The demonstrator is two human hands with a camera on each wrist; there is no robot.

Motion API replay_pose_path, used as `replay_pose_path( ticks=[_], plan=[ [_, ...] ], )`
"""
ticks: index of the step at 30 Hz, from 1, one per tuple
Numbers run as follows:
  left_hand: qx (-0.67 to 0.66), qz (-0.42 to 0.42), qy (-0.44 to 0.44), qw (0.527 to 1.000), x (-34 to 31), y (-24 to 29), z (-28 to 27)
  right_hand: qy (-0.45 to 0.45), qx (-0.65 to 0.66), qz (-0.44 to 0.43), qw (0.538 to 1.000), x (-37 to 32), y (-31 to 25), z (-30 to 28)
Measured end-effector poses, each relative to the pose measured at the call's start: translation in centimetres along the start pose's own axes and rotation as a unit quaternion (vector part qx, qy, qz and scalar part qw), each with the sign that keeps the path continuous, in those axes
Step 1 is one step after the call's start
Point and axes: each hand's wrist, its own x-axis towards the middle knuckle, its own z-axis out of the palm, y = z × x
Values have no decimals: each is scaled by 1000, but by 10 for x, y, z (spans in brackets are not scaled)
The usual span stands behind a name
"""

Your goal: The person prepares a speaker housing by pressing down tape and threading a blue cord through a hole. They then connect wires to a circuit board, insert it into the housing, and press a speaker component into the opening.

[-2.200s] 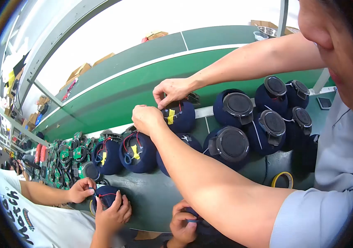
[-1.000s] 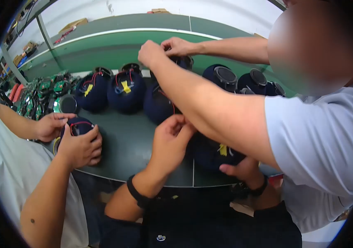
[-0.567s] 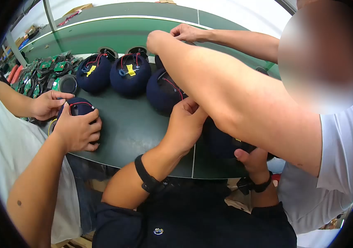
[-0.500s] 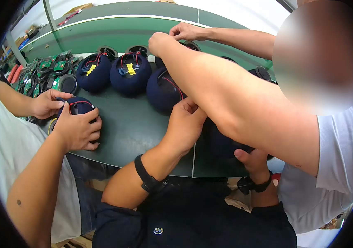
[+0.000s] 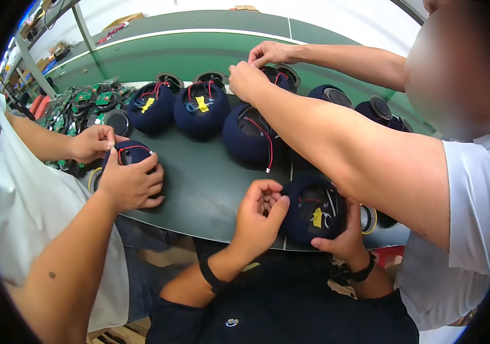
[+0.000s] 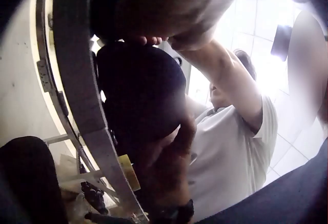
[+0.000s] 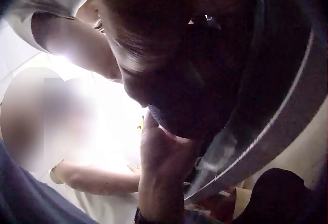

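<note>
My right hand (image 5: 345,232) grips a round navy fabric-covered shell (image 5: 292,221) from its right side, thumb at the near rim. The shell's opening faces up and shows yellow tape (image 5: 318,217) and thin wires inside. At its left edge is my left hand (image 5: 262,221), fingers loosely curled with nothing visible between them, thumb close to the rim. Just behind stands another navy shell (image 5: 236,135), a red wire (image 5: 269,146) with a white plug hanging down its front. In the left wrist view the gripped shell (image 6: 138,90) is dark, and my right hand (image 6: 174,157) supports it from below.
A person at right reaches an arm (image 5: 342,135) across above my shell, working at a rear shell. At left another person's hands (image 5: 130,180) hold a similar shell. Circuit boards (image 5: 79,106) pile at the back left. A yellow tape roll (image 5: 369,219) lies right of my shell.
My head view has swung so both my hands show. My left hand has drawn back toward me from the shell behind, uncovering its wire plug. The neighbour's arm no longer covers my shell's opening.
</note>
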Motion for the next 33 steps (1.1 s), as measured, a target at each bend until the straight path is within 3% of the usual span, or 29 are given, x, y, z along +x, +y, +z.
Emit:
replay_pose_path(
  ticks=[6,8,9,17,20,22,26,28,30,33],
  plan=[
    [78,47,26,996,-37,0,-28,-3,-20,-4,1000,-1,-8,16],
    [246,108,-22,963,-44,8,-35,-37,-77,8,996,-1,-13,15],
    [309,96,-49,945,-44,15,-36,-40,-68,-3,997,-1,-16,15],
    [416,133,-131,890,-21,38,-26,-69,-65,60,994,7,-32,19],
    [404,138,-112,897,-9,49,-10,-55,-168,6,984,12,-42,20],
    [458,186,-173,852,1,52,-8,-38,-159,-24,986,10,-40,21],
    [502,196,-236,808,7,66,2,-26,-123,-41,991,7,-34,19],
    [496,198,-227,814,8,62,-1,-10,-103,-40,994,5,-28,22],
    [375,151,-142,904,7,48,-10,-1,-97,-45,994,4,-29,23],
    [228,106,-44,967,9,40,-13,7,-87,-40,995,2,-28,24]
  ],
)
